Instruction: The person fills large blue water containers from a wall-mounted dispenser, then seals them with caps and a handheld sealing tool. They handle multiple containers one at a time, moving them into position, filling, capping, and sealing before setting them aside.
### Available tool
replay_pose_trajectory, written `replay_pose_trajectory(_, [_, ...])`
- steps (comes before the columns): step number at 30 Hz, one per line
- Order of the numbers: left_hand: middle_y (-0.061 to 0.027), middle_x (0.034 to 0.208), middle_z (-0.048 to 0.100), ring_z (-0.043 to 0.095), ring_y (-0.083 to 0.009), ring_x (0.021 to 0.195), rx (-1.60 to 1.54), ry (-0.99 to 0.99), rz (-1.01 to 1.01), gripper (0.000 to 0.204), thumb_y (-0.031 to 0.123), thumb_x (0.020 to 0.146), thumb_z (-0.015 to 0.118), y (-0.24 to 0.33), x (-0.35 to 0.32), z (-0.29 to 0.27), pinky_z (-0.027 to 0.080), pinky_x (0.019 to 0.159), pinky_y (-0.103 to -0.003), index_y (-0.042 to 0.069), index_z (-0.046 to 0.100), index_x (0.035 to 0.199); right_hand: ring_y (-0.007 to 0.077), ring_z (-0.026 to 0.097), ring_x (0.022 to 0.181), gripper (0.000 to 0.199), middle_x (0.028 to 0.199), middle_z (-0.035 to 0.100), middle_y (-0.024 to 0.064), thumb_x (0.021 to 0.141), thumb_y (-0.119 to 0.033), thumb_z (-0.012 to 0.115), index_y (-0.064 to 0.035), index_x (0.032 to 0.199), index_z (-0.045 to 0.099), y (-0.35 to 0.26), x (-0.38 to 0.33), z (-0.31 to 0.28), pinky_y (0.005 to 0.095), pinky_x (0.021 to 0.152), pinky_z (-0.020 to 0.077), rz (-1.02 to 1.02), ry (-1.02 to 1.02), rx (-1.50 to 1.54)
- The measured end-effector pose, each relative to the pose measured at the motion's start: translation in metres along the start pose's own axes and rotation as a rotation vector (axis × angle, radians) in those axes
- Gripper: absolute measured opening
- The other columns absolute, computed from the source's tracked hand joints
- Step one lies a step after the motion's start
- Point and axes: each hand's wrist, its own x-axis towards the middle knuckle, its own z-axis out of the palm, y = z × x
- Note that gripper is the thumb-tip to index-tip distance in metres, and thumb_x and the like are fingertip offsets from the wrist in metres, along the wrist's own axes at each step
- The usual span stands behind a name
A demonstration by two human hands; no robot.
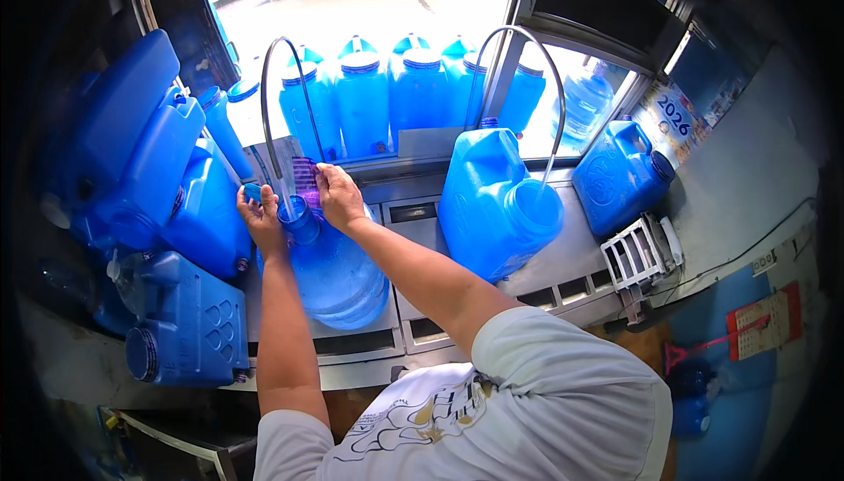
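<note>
A round blue water bottle stands on the metal counter, a bent metal filling tube reaching down into its neck. Left of the neck, my left hand is raised with curled fingers around a small blue cap. Just right of the neck, my right hand pinches the edge of a thin purple striped sheet; its exact kind is unclear. Some of the right fingers are hidden behind the hand.
A second tube runs into a large open blue jug. Blue containers crowd the left side, and several jugs line the window ledge. Another jug and a white rack stand at right.
</note>
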Motion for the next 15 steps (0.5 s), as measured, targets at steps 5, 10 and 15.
replay_pose_trajectory(5, [-0.0085,0.105,0.058,0.059,-0.0127,0.083,-0.003,-0.002,0.028,0.058,0.033,0.097,0.069,0.004,0.007,0.001,0.051,0.073,-0.026,0.007,0.038,0.139,0.0381,0.060,0.111,0.026,0.117,0.065,0.0179,0.099,-0.016,0.054,-0.0077,0.123,0.060,-0.009,0.003,0.006,0.0476,0.095,0.0471,-0.176,0.069,0.067])
replay_pose_trajectory(10, [-0.0095,0.110,0.059,0.061,-0.0147,0.091,-0.028,0.012,0.025,0.061,0.034,0.095,0.071,-0.002,0.003,-0.002,0.052,0.078,-0.026,0.003,0.041,0.138,0.0350,0.060,0.112,0.029,0.118,0.065,0.0153,0.096,-0.014,0.056,-0.0112,0.125,0.060,-0.013,-0.008,0.001,0.0463,0.095,0.0458,-0.353,0.116,0.002])
replay_pose_trajectory(15, [-0.0089,0.108,0.059,0.061,-0.0145,0.091,0.046,-0.003,0.020,0.059,0.036,0.094,0.072,-0.004,0.004,-0.005,0.052,0.079,-0.027,-0.002,0.046,0.132,0.0365,0.063,0.108,0.033,0.118,0.065,0.0147,0.091,-0.004,0.059,-0.0108,0.124,0.063,-0.008,-0.013,0.003,0.0443,0.093,0.0488,-0.250,-0.094,-0.151])
